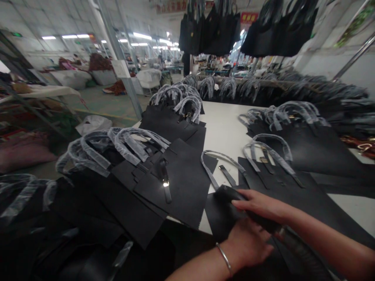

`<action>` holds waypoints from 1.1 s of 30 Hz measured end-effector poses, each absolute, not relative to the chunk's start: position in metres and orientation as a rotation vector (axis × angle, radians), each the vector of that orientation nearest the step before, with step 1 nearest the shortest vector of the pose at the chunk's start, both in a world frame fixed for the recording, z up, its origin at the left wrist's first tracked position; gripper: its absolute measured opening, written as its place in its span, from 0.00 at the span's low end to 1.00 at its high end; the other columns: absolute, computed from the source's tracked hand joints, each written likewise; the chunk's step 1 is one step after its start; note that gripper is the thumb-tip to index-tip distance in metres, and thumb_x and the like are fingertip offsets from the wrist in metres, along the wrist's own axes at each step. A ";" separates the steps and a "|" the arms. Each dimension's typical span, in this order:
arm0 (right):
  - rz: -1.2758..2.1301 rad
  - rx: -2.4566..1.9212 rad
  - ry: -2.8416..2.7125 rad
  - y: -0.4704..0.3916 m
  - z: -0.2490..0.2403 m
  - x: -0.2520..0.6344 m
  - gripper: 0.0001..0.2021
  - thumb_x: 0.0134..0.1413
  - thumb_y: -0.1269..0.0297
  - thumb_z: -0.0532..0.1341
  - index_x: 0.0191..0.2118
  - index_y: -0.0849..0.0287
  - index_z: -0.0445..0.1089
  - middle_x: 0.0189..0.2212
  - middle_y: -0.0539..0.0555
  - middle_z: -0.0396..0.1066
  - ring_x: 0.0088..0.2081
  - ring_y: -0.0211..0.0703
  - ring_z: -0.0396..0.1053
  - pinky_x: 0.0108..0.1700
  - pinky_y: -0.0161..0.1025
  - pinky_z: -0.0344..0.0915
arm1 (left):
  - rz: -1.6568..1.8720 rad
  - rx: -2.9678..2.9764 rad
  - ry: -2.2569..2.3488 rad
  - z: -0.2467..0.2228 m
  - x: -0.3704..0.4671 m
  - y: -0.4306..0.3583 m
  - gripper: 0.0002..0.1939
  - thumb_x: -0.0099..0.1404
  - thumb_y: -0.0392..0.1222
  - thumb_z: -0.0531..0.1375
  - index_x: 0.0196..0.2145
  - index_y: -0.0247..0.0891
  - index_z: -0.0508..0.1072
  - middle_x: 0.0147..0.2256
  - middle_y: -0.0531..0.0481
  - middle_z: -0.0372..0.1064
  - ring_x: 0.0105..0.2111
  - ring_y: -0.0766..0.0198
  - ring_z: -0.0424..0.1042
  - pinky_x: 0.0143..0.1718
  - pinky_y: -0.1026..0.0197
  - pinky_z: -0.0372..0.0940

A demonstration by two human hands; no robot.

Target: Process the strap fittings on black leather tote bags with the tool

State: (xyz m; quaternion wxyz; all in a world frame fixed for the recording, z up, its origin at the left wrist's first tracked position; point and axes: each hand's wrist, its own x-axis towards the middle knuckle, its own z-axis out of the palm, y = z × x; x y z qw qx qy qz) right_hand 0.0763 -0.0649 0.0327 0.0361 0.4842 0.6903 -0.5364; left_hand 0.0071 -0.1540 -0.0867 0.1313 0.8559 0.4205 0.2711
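My right hand (pixel 259 203) is closed around a long black hand-held tool (pixel 231 194); what looks like a ribbed dark hose or cord (pixel 304 249) trails from its near end. The tool's far end is over a black bag panel (pixel 215 212) with a plastic-wrapped handle (pixel 206 168). Just below the tool is my left hand (pixel 249 242), a silver bangle on its wrist. Its fingers look spread and somewhat blurred, partly hidden by the tool, with no held thing visible. Beyond the tool lies a small black strap with a buckle (pixel 227 175).
Overlapping black panels with wrapped handles (pixel 125 146) cover the left; another buckled strap (pixel 166 183) lies on them. More panels (pixel 307 144) are stacked on the right of the white table (pixel 219 125). Black bags (pixel 219 31) hang overhead behind it. A metal post (pixel 129 86) stands beyond the table.
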 end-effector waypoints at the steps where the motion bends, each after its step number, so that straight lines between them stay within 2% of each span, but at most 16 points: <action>1: -1.612 1.499 2.105 -0.066 0.035 0.078 0.26 0.49 0.47 0.63 0.49 0.61 0.70 0.30 0.53 0.73 0.26 0.43 0.69 0.24 0.34 0.64 | 0.756 2.481 1.234 -0.087 0.007 -0.154 0.22 0.68 0.48 0.54 0.56 0.36 0.63 0.57 0.43 0.62 0.56 0.51 0.61 0.54 0.51 0.61; 3: -1.559 1.490 2.040 -0.071 0.040 0.088 0.30 0.47 0.47 0.64 0.53 0.60 0.68 0.32 0.54 0.75 0.27 0.46 0.71 0.24 0.35 0.65 | 0.637 2.479 1.253 -0.091 0.010 -0.151 0.19 0.68 0.49 0.53 0.51 0.35 0.68 0.50 0.42 0.68 0.51 0.50 0.66 0.51 0.51 0.65; 6: -1.513 1.435 2.016 -0.078 0.045 0.101 0.29 0.48 0.48 0.63 0.53 0.60 0.69 0.35 0.55 0.77 0.29 0.49 0.72 0.27 0.37 0.67 | 0.502 2.486 1.215 -0.096 0.016 -0.147 0.18 0.69 0.48 0.50 0.45 0.33 0.72 0.42 0.43 0.73 0.46 0.50 0.70 0.48 0.51 0.66; 8: -1.501 1.418 2.096 -0.081 0.042 0.099 0.27 0.49 0.49 0.62 0.51 0.61 0.71 0.38 0.56 0.77 0.34 0.52 0.73 0.34 0.39 0.69 | 0.590 2.505 1.201 -0.097 0.017 -0.146 0.19 0.70 0.47 0.49 0.50 0.33 0.69 0.47 0.43 0.71 0.50 0.50 0.68 0.52 0.51 0.64; 10: -1.468 1.433 2.250 -0.080 0.035 0.089 0.25 0.49 0.50 0.62 0.49 0.61 0.73 0.40 0.56 0.76 0.40 0.54 0.73 0.40 0.39 0.68 | 0.748 2.503 1.234 -0.095 0.016 -0.147 0.22 0.71 0.47 0.48 0.57 0.33 0.63 0.55 0.42 0.64 0.56 0.51 0.62 0.56 0.52 0.60; 11: -1.450 1.454 2.325 -0.078 0.032 0.083 0.25 0.50 0.50 0.62 0.49 0.62 0.72 0.38 0.56 0.76 0.40 0.53 0.72 0.40 0.39 0.68 | 0.792 2.500 1.258 -0.093 0.014 -0.148 0.22 0.71 0.47 0.48 0.58 0.33 0.61 0.57 0.43 0.62 0.57 0.52 0.60 0.57 0.53 0.59; 13: -1.450 1.519 2.408 -0.072 0.026 0.075 0.25 0.51 0.50 0.60 0.50 0.63 0.70 0.30 0.54 0.75 0.32 0.49 0.72 0.32 0.38 0.67 | 0.781 2.509 1.265 -0.089 0.009 -0.151 0.21 0.70 0.48 0.49 0.56 0.35 0.63 0.54 0.44 0.65 0.55 0.54 0.61 0.57 0.54 0.58; 15: -1.496 1.620 2.392 -0.066 0.026 0.077 0.27 0.52 0.49 0.59 0.53 0.64 0.67 0.20 0.49 0.70 0.22 0.44 0.68 0.24 0.35 0.62 | 0.727 2.535 1.233 -0.085 0.004 -0.154 0.17 0.69 0.47 0.52 0.51 0.36 0.66 0.49 0.46 0.68 0.52 0.56 0.64 0.56 0.55 0.58; 17: -1.535 1.722 2.344 -0.062 0.030 0.092 0.31 0.51 0.47 0.60 0.56 0.64 0.63 0.15 0.46 0.65 0.18 0.41 0.63 0.20 0.34 0.58 | 0.721 2.531 1.201 -0.083 0.001 -0.156 0.15 0.68 0.47 0.54 0.48 0.36 0.68 0.47 0.46 0.68 0.50 0.57 0.64 0.57 0.55 0.57; 22: -1.509 1.932 2.275 -0.074 0.035 0.153 0.40 0.47 0.45 0.62 0.61 0.67 0.57 0.16 0.48 0.67 0.18 0.42 0.64 0.19 0.34 0.58 | 0.759 2.262 1.353 -0.082 0.005 -0.142 0.12 0.65 0.44 0.55 0.46 0.40 0.68 0.43 0.49 0.67 0.45 0.58 0.65 0.50 0.55 0.63; 27: -1.626 2.148 2.168 -0.102 0.020 0.203 0.39 0.47 0.45 0.63 0.61 0.61 0.60 0.23 0.53 0.74 0.22 0.48 0.70 0.22 0.36 0.64 | 0.836 1.974 1.653 -0.072 0.013 -0.081 0.18 0.63 0.38 0.58 0.51 0.38 0.63 0.49 0.46 0.62 0.46 0.59 0.64 0.48 0.60 0.64; 30: -1.697 2.295 2.025 -0.118 0.006 0.225 0.42 0.46 0.44 0.63 0.63 0.61 0.57 0.20 0.52 0.74 0.21 0.50 0.71 0.21 0.37 0.66 | 0.771 2.091 1.771 -0.064 0.017 -0.034 0.20 0.62 0.40 0.61 0.50 0.35 0.64 0.50 0.43 0.60 0.50 0.55 0.61 0.51 0.57 0.61; 33: -1.736 2.409 1.947 -0.132 -0.007 0.241 0.48 0.43 0.41 0.63 0.65 0.66 0.51 0.20 0.52 0.74 0.20 0.51 0.70 0.21 0.39 0.66 | 0.612 2.187 1.799 -0.059 0.021 0.005 0.19 0.59 0.44 0.65 0.45 0.34 0.68 0.49 0.41 0.62 0.52 0.50 0.59 0.53 0.51 0.57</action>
